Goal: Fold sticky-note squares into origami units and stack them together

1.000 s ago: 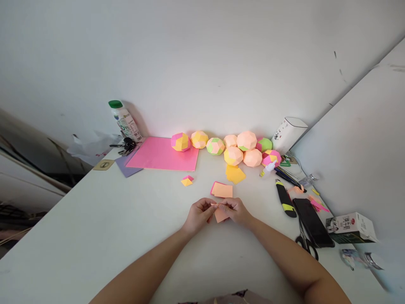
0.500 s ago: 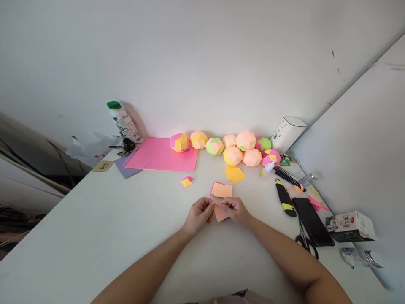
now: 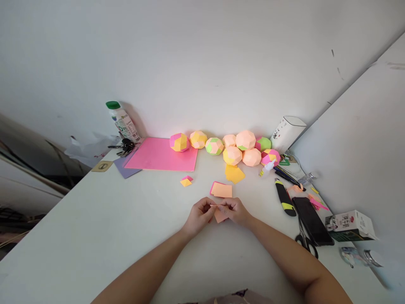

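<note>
A white plastic bottle with a green cap point(image 3: 122, 120) is seen standing at the far left of a smooth white table point(image 3: 95, 219), beside a flat pink paper sheet point(image 3: 163, 154). Near the middle, a small peach paper square point(image 3: 220, 216) is pinched along its top edge by the left hand point(image 3: 199, 215) and the right hand point(image 3: 236, 210), with fingers curled narrowly around it. Just behind, a stack of peach paper squares point(image 3: 222, 190) is laid flat. Faceted paper balls point(image 3: 232, 155) are lined against the wall. A glossy black phone point(image 3: 311, 221) is placed at the right.
</note>
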`<state>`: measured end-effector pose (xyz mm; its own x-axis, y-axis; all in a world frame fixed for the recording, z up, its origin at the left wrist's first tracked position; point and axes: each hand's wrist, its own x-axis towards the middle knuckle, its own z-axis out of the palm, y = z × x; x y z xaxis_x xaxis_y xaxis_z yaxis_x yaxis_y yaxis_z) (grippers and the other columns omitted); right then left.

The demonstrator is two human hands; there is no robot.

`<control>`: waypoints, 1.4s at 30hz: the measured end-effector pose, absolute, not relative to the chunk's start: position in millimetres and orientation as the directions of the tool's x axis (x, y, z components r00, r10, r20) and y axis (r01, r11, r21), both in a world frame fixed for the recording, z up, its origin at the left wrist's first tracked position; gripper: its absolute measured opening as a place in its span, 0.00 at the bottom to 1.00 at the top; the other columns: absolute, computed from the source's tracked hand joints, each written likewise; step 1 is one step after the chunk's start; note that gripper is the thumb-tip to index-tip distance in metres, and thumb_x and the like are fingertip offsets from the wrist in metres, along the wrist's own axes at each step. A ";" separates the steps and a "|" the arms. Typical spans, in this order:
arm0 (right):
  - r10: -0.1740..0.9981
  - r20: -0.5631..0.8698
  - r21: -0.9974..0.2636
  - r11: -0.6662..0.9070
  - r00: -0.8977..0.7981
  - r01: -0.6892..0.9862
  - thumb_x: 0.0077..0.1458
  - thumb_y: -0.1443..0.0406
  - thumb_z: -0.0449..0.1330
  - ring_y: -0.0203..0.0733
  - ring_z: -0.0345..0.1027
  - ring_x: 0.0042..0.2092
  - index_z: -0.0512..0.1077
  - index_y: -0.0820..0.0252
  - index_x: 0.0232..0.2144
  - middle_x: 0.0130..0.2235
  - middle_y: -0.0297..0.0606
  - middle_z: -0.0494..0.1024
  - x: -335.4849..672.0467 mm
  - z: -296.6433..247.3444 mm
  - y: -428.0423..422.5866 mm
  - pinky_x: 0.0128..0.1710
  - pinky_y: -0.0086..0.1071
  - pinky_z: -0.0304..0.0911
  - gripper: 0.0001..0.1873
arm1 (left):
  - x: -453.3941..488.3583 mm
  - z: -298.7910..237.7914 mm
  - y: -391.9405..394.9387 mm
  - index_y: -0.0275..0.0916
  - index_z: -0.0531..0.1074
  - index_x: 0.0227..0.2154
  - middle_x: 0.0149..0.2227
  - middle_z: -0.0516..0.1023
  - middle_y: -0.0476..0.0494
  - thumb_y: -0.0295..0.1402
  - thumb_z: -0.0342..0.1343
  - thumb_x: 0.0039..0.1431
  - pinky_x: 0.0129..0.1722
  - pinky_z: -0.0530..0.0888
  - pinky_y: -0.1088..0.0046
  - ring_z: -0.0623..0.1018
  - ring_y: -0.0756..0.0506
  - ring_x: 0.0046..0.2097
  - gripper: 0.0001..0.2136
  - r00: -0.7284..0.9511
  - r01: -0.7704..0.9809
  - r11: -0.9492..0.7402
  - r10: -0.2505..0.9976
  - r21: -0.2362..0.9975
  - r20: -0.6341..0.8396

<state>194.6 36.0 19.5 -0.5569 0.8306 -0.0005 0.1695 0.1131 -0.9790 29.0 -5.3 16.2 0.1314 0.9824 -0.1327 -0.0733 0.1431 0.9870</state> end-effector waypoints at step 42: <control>0.800 -0.013 -0.991 0.068 -0.600 0.112 0.51 0.62 0.57 0.30 0.56 0.21 0.64 0.61 0.26 0.20 0.27 0.62 194.4 17.8 35.7 0.20 0.24 0.56 0.07 | 30.8 18.5 -7.0 0.37 0.64 0.24 0.19 0.63 0.54 0.39 0.54 0.50 0.19 0.57 0.79 0.62 0.54 0.20 0.10 0.168 -0.040 0.148 0.976 0.988 -0.139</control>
<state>194.4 35.7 17.8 -0.6000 0.7999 -0.0131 0.1124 0.0680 -0.9913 30.8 -7.0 18.5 0.1678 0.9759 -0.1393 -0.0403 0.1480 0.9882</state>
